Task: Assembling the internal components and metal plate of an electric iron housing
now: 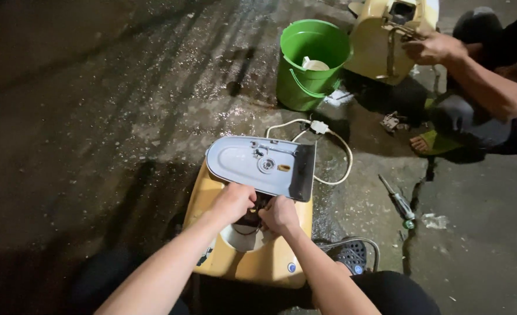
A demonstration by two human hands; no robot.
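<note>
Head camera is looking down on a person crouching over a yellow appliance housing (270, 262) lying on the wet concrete floor (124, 105). Both hands are working in its dark opening: the left hand (233, 201) and the right hand (279, 214) are curling closed side by side, fingertips buried inside, so I cannot tell what they are pinching. A grey cover panel (258, 165) is resting tilted just beyond the knuckles, a white cable (340, 154) trailing behind it. A green bucket (311, 64) is standing farther off, a screwdriver (399, 202) lying to the right. Another person's hand (430, 48) is gripping a second cream housing (381, 41).
</note>
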